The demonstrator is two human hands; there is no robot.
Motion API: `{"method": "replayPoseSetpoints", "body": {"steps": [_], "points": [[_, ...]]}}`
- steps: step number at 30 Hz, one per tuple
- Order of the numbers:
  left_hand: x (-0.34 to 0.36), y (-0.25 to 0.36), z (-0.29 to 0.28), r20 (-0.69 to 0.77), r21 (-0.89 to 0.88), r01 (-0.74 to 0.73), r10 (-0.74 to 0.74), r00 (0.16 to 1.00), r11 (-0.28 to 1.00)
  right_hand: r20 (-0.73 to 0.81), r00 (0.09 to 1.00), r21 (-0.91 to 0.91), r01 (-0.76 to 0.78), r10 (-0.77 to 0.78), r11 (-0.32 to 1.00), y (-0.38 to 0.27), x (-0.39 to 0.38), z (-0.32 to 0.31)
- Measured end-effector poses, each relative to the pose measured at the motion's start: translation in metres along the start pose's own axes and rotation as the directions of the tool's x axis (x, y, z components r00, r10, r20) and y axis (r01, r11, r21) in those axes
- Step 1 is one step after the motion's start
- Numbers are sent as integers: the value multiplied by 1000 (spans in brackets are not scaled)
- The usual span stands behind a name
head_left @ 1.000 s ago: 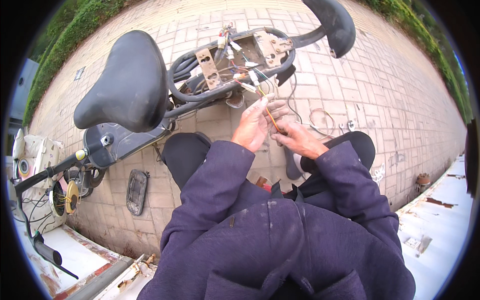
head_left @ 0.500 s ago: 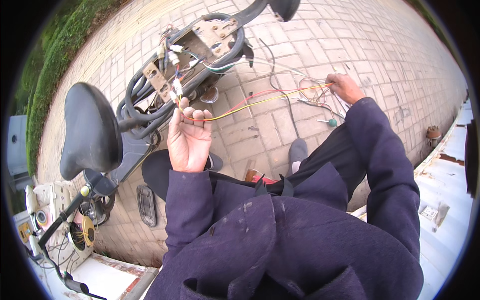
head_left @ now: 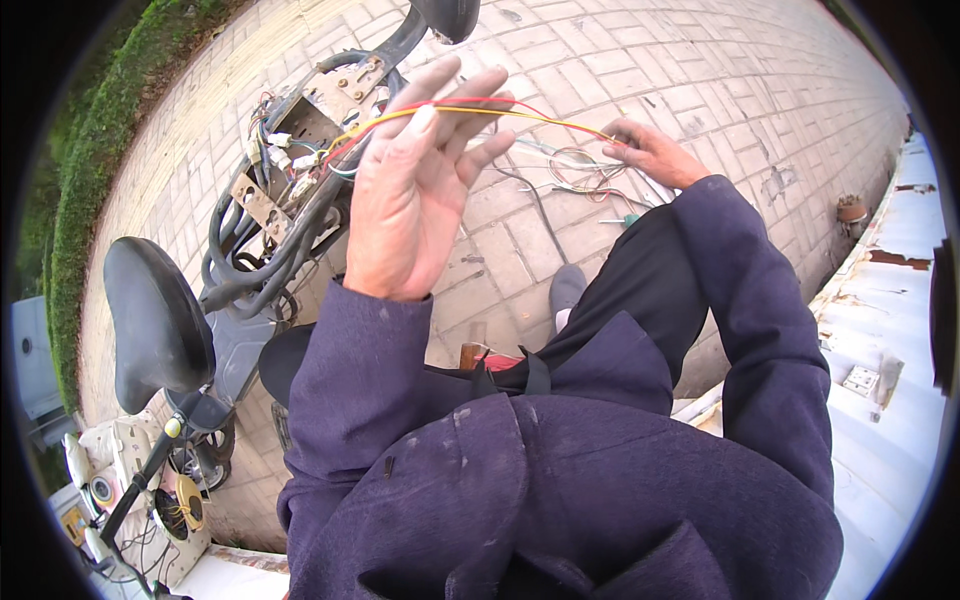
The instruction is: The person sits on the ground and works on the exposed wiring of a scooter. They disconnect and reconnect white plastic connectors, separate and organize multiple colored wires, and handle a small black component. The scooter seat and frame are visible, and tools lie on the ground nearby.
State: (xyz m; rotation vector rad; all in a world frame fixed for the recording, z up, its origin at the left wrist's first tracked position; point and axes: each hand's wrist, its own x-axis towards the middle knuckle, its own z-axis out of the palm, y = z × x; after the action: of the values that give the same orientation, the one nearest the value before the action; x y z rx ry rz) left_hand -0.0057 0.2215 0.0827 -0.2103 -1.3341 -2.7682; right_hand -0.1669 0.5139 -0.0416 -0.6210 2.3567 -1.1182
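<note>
My left hand (head_left: 420, 190) is raised in front of the bike frame with its fingers spread and slightly bent; red and yellow wires (head_left: 540, 118) run across them. My right hand (head_left: 650, 153) pinches the far end of these wires out to the right. The wires lead back toward white connectors (head_left: 281, 143) in an open metal compartment (head_left: 310, 110) of an electric bike frame, where black cables loop beside a slotted bracket (head_left: 262, 208). Loose cables (head_left: 585, 182) lie on the paving near my right hand, along with a small green-handled tool (head_left: 628, 219).
A black saddle (head_left: 158, 320) is at left, above a white housing with wired speakers (head_left: 135, 480). A hedge (head_left: 80, 180) lines the far left. A rusty white metal surface (head_left: 890, 320) runs along the right, near a pot (head_left: 851, 208). Brick paving (head_left: 600, 50) surrounds the bike.
My hands moved apart, stretching the wires between them, then my left hand rose with the wires over its spread fingers. The bike appears shifted leftward as the view turned.
</note>
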Motion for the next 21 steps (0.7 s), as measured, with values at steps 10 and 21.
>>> {"method": "replayPoseSetpoints", "body": {"steps": [10,21], "points": [[12,-103,-32,248,923,-252,-49,967,-292,220,970,242,45,-100,969,-66,3,14],[-81,-147,-101,172,921,-309,-466,868,-236,459,880,184,41,-123,982,-42,9,61]]}}
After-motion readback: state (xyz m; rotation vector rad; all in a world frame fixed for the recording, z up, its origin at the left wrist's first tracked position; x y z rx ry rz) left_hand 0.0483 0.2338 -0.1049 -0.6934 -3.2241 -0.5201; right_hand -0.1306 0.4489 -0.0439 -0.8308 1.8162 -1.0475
